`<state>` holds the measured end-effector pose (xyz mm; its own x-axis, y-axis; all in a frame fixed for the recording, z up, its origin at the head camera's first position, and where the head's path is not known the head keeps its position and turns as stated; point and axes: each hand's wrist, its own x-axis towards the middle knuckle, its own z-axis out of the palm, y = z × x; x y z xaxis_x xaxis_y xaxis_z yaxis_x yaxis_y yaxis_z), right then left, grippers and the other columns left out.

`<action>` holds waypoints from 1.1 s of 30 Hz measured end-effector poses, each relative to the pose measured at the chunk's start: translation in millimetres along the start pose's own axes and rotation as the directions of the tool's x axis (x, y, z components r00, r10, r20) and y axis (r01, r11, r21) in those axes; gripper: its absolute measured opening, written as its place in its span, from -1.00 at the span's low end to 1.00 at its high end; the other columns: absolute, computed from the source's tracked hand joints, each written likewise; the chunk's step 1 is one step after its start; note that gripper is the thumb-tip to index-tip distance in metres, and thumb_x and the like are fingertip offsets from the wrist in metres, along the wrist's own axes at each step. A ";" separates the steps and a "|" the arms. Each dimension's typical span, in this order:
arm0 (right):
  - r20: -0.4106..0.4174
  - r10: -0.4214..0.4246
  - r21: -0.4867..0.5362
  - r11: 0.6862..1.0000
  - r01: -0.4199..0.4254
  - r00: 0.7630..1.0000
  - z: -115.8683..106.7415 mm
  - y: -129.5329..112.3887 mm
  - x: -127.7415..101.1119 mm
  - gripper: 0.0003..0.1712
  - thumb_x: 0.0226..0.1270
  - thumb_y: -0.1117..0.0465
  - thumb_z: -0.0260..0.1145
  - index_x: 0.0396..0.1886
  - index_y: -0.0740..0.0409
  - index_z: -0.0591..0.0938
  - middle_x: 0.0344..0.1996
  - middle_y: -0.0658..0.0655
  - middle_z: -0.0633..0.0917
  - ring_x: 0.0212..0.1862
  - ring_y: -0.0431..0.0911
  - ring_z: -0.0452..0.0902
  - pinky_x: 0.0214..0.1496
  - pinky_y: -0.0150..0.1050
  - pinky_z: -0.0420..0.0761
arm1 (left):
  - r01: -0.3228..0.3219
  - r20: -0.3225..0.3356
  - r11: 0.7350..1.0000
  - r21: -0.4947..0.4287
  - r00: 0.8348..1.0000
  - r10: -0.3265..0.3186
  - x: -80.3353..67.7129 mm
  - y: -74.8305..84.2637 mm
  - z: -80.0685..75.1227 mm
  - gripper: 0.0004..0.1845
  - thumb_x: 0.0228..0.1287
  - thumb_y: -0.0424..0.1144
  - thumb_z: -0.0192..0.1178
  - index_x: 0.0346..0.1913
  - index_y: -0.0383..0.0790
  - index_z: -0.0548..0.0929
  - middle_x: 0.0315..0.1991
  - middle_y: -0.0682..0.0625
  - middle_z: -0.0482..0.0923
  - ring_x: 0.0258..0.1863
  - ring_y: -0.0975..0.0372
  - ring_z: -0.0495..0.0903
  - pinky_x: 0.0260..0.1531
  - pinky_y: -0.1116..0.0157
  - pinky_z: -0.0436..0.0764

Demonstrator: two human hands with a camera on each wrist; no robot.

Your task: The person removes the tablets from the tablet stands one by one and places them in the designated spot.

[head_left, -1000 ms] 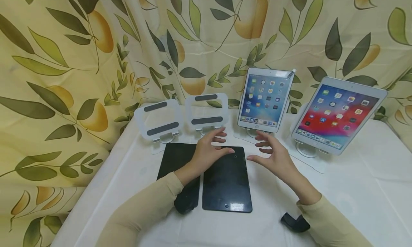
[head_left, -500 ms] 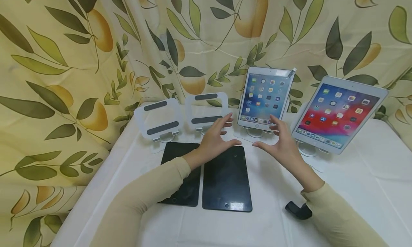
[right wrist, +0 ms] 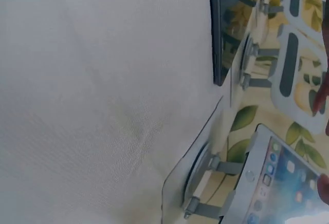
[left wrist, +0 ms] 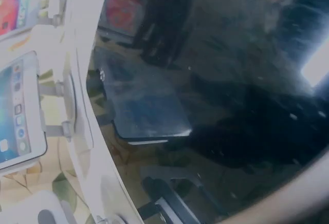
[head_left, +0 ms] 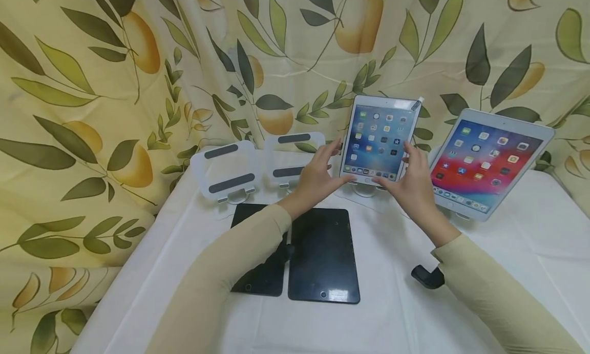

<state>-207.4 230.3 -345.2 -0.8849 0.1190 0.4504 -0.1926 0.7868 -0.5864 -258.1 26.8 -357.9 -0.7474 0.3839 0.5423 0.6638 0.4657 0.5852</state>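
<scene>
A white tablet [head_left: 378,139] with a lit home screen stands on a stand at the back centre of the white table [head_left: 507,251]. My left hand [head_left: 338,162] holds its left edge, thumb at the lower corner. On the other side my right hand [head_left: 400,165] holds the right edge, thumb under the bottom edge. The left wrist view catches the same tablet [left wrist: 15,116] side-on on its stand. It also shows in the right wrist view as the lit tablet [right wrist: 280,183] at the lower right.
Two black tablets [head_left: 322,254] [head_left: 258,279] lie flat side by side under my left forearm. Two bare white stands [head_left: 226,172] [head_left: 292,157] stand at the back left. A second lit tablet [head_left: 488,162] leans on a stand at the right. A leaf-print curtain [head_left: 92,87] closes the back.
Both hands moved forward from above the black tablet to the white tablet on its stand and closed on its two sides.
</scene>
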 end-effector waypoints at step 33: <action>-0.071 0.364 0.027 0.931 -0.363 0.929 16.2 -1.9 40.3 -0.08 0.22 0.10 0.36 0.42 0.24 0.06 0.24 0.29 0.17 0.27 0.12 0.11 0.26 0.04 0.37 | 0.389 0.065 0.917 0.094 0.916 -0.395 57.6 2.6 37.7 -0.14 0.10 -0.06 0.38 0.43 -0.14 0.20 0.27 -0.06 0.17 0.23 0.19 0.30 0.15 0.36 0.41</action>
<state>-249.6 223.8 -336.9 -0.8616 0.4402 0.2526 0.1304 0.6731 -0.7280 -300.5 80.2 -348.0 -0.9490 0.2197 0.2261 0.3152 0.6510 0.6905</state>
